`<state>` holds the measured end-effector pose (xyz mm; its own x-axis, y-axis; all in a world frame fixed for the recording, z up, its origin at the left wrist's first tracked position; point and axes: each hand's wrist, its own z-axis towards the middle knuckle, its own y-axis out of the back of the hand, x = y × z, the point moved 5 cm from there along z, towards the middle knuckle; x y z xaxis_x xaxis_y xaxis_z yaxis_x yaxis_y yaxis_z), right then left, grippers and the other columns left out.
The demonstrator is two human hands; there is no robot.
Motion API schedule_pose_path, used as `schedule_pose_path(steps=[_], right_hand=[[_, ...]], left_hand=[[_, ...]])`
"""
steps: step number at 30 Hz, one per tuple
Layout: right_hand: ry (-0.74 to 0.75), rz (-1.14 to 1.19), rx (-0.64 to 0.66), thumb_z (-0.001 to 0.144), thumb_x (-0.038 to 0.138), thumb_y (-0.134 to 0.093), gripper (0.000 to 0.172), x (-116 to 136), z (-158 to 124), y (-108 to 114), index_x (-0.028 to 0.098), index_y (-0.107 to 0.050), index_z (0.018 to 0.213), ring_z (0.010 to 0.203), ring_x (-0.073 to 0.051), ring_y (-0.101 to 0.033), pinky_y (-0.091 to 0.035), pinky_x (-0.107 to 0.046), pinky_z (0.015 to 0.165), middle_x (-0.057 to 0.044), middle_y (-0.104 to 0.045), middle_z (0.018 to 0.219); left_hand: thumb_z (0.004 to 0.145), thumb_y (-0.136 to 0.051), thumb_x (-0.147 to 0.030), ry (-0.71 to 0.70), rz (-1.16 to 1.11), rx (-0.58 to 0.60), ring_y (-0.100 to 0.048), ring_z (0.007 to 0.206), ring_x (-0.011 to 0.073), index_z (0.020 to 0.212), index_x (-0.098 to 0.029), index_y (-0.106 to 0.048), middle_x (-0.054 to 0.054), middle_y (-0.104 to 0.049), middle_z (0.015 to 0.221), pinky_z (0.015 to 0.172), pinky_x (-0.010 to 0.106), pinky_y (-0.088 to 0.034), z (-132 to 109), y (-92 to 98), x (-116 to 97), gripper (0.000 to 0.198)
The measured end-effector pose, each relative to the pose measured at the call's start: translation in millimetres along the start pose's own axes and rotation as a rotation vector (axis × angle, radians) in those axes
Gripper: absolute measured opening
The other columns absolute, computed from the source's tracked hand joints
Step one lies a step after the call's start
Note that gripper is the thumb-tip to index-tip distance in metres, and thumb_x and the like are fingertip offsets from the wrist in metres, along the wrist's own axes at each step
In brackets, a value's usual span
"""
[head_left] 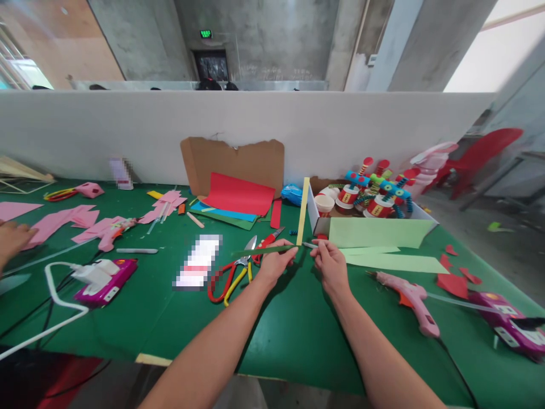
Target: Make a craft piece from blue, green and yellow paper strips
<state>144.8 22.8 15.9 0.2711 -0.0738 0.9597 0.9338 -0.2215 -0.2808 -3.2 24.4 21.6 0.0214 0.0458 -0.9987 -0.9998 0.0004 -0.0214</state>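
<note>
My left hand [279, 262] pinches a dark green paper strip [251, 250] that sticks out to the left over the scissors. A yellow paper strip [304, 210] stands away from its right end, roughly at a right angle, meeting it by my fingertips. In my closed right hand [330, 262] is a slim grey pen-like stick [310, 245], its tip pointing left toward that corner. Whether the tip touches the paper, I cannot tell. Below the green strip lie red- and yellow-handled scissors [232, 278] and a red-handled cutting tool [269, 241].
A box [419, 216] of paper-cup figures [378, 204] stands back right. Light green strips [395, 262], a pink glue gun [411, 295] and a purple power strip [506, 324] lie right. Coloured sheets [240, 193] rest at the back. Another person's hand [15, 238] is far left.
</note>
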Motion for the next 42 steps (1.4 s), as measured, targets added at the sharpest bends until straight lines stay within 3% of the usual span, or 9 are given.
schedule_pose_path(steps=[4, 6, 10, 16, 21, 26, 31, 38, 42], right_hand=[[0.053, -0.036, -0.013, 0.060, 0.034, -0.075, 0.023, -2.1, 0.3, -0.1, 0.019, -0.067, 0.076, 0.063, -0.013, -0.062, -0.051, -0.025, 0.052, -0.005, -0.069, 0.087], [0.104, -0.046, -0.011, 0.063, 0.031, -0.071, 0.015, -1.5, -0.8, -0.5, 0.019, -0.069, 0.073, 0.080, -0.017, -0.065, -0.056, -0.033, 0.068, -0.007, -0.066, 0.105], [0.200, -0.055, 0.009, 0.068, 0.026, -0.060, 0.014, 1.4, -2.5, 0.9, 0.021, -0.070, 0.076, 0.092, -0.020, -0.064, -0.055, -0.041, 0.079, -0.006, -0.058, 0.123], [0.166, -0.236, 0.026, 0.065, 0.023, -0.058, 0.019, 7.5, -4.2, 1.0, 0.021, -0.072, 0.077, 0.109, -0.026, -0.058, -0.043, -0.042, 0.095, -0.006, -0.071, 0.097], [0.075, -0.109, -0.061, 0.071, 0.037, -0.063, 0.020, 12.8, -6.5, 0.2, 0.019, -0.069, 0.075, 0.080, -0.021, -0.066, -0.047, -0.038, 0.087, -0.003, -0.069, 0.061], [0.080, -0.004, -0.070, 0.073, 0.047, -0.063, 0.032, 16.1, -8.5, -0.5, 0.018, -0.065, 0.084, 0.050, -0.013, -0.056, -0.049, -0.028, 0.061, 0.006, -0.052, 0.041], [0.030, -0.005, -0.043, 0.073, 0.044, -0.062, 0.032, 10.3, -6.7, 0.8, 0.020, -0.059, 0.094, 0.036, -0.006, -0.043, -0.029, -0.020, 0.034, 0.002, -0.064, 0.064], [0.057, -0.078, -0.039, 0.063, 0.028, -0.067, 0.019, 10.5, -5.6, 2.1, 0.021, -0.068, 0.080, 0.080, -0.018, -0.063, -0.049, -0.029, 0.067, -0.003, -0.069, 0.078], [0.077, -0.070, -0.045, 0.070, 0.039, -0.066, 0.022, 16.5, -9.5, 0.1, 0.021, -0.069, 0.082, 0.081, -0.020, -0.063, -0.050, -0.033, 0.072, -0.004, -0.070, 0.073]], left_hand=[[0.066, -0.064, -0.039, 0.011, 0.000, -0.003, -0.046, 0.045, 0.0083, 0.065, -0.017, -0.054, -0.004, -0.052, 0.051, 0.044, 0.020, -0.033, 0.4, 0.3, 1.5, 0.024], [0.067, -0.064, -0.039, 0.013, 0.009, 0.000, -0.045, 0.045, 0.0082, 0.066, -0.017, -0.054, -0.004, -0.052, 0.051, 0.044, 0.020, -0.033, 1.0, 0.5, 3.4, 0.024], [0.068, -0.063, -0.038, 0.018, 0.016, 0.002, -0.045, 0.044, 0.0082, 0.068, -0.017, -0.054, -0.004, -0.052, 0.051, 0.044, 0.019, -0.033, 2.4, 0.6, 7.5, 0.022], [0.067, -0.064, -0.038, 0.027, 0.025, 0.017, -0.047, 0.046, 0.0090, 0.069, -0.018, -0.055, -0.005, -0.052, 0.051, 0.045, 0.020, -0.035, 2.3, -0.4, 7.5, 0.022], [0.068, -0.063, -0.037, 0.029, 0.033, 0.012, -0.046, 0.045, 0.0087, 0.068, -0.018, -0.055, -0.006, -0.050, 0.049, 0.044, 0.020, -0.034, 0.6, 0.3, 5.2, 0.021], [0.067, -0.063, -0.036, 0.047, 0.034, 0.004, -0.045, 0.045, 0.0085, 0.068, -0.018, -0.053, -0.006, -0.050, 0.049, 0.045, 0.020, -0.035, 1.0, 0.1, 5.3, 0.020], [0.067, -0.062, -0.036, 0.050, 0.033, 0.022, -0.045, 0.045, 0.0084, 0.067, -0.018, -0.052, -0.006, -0.051, 0.051, 0.045, 0.020, -0.034, 1.9, -1.4, 6.6, 0.020], [0.067, -0.062, -0.036, 0.037, 0.029, 0.024, -0.045, 0.045, 0.0083, 0.068, -0.018, -0.053, -0.006, -0.049, 0.050, 0.044, 0.019, -0.033, 2.1, -1.5, 6.3, 0.020], [0.067, -0.062, -0.036, 0.032, 0.024, 0.029, -0.044, 0.044, 0.0084, 0.067, -0.018, -0.053, -0.006, -0.049, 0.048, 0.044, 0.019, -0.033, 1.2, -1.6, 3.6, 0.021]])
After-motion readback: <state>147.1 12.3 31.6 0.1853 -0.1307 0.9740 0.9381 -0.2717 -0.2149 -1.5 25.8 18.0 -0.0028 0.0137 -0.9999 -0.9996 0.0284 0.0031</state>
